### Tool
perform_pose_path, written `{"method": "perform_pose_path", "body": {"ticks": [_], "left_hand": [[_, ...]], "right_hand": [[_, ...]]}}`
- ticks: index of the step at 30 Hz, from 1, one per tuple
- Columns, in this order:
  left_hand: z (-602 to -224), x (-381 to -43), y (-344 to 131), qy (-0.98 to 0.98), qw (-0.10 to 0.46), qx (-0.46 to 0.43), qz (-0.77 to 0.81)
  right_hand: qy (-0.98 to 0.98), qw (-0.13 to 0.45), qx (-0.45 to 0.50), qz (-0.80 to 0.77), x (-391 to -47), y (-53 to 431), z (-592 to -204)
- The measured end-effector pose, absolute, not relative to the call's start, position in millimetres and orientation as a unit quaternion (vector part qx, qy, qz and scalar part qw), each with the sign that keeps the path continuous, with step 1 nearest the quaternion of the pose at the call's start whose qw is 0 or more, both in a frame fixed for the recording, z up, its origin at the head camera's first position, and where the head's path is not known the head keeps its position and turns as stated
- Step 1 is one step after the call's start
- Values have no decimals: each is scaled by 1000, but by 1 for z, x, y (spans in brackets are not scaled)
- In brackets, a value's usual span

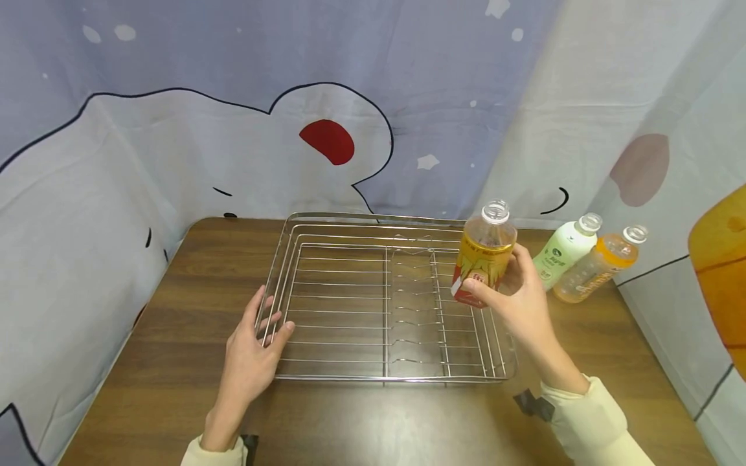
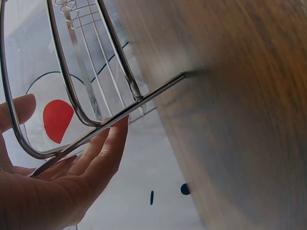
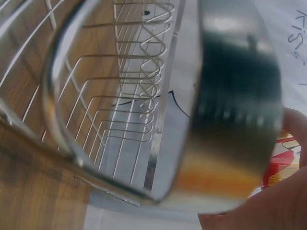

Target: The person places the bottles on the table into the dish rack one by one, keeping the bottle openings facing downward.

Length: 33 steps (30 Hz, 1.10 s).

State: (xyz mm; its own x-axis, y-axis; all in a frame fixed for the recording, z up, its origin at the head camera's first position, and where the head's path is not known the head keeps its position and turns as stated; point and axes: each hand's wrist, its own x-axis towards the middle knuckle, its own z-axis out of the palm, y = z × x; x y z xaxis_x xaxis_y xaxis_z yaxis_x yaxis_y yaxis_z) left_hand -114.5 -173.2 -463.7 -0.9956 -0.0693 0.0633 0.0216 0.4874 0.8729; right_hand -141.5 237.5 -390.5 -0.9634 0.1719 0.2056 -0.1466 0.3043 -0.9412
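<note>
A metal wire dish rack stands on the wooden table. My left hand holds its left end, the thumb inside the rim and the fingers outside; in the left wrist view the fingers lie behind the wires. My right hand grips a clear plastic bottle with a yellow and red label, over the rack's right side. The bottle is nearly upright, its neck uncapped. In the right wrist view the rack's end band hides most of the hand and bottle; part of the red label shows.
Right of the rack, a pale green bottle and a clear bottle with an orange band stand side by side on the table. A printed curtain hangs behind and along both sides of the table.
</note>
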Motion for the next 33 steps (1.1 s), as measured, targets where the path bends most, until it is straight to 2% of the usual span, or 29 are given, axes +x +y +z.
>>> {"method": "perform_pose_path", "body": {"ticks": [24,33], "left_hand": [[-464,-116,-172,-857,50,16,-513],[-463,-115,-173,-857,43,20,-512]], "right_hand": [[-824,131,46,550,-163,261,-372],[-893,151,48,421,-171,278,-357]]}}
